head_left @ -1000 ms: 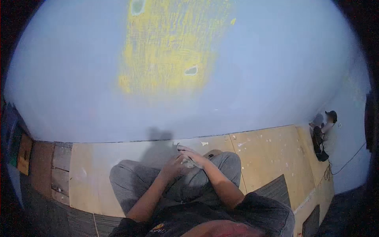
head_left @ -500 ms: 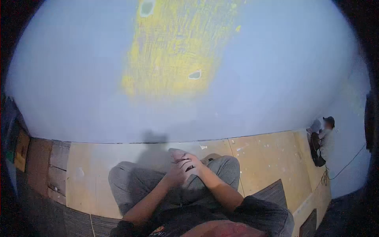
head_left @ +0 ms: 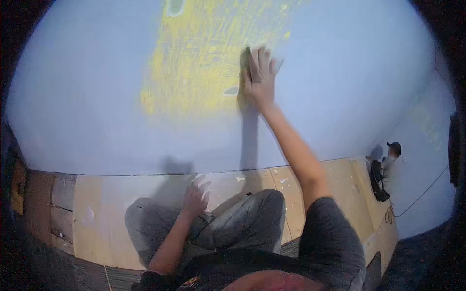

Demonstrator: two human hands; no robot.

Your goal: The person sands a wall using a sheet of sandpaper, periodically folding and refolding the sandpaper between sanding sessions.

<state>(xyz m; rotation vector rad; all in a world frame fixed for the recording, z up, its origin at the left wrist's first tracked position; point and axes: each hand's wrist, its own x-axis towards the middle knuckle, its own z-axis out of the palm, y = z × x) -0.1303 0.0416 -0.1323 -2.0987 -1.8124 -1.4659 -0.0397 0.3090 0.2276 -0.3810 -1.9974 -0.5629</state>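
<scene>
My right hand (head_left: 263, 85) is raised to the pale blue wall (head_left: 340, 97), at the right edge of a streaky yellow patch (head_left: 189, 63). Under its fingers it presses a folded brownish sheet, seemingly sandpaper (head_left: 252, 64), flat to the surface; part of the sheet is hidden. A small grey-green spot (head_left: 231, 91) with a pale rim lies just left of the wrist. Low over my crossed legs (head_left: 242, 218), my left hand (head_left: 195, 200) has its fingers apart and holds nothing I can see, slightly smeared by motion.
Wooden floor boards (head_left: 104, 194) with white flecks meet the wall's base. Another person (head_left: 388, 169) sits by the wall at the far right, near a cable (head_left: 420, 201). A second grey-green spot (head_left: 175, 7) shows at the top of the yellow patch.
My hands were together over my lap with the sheet. Now they are apart: the right has gone up to the wall with the sheet, and the left has let go and moved left.
</scene>
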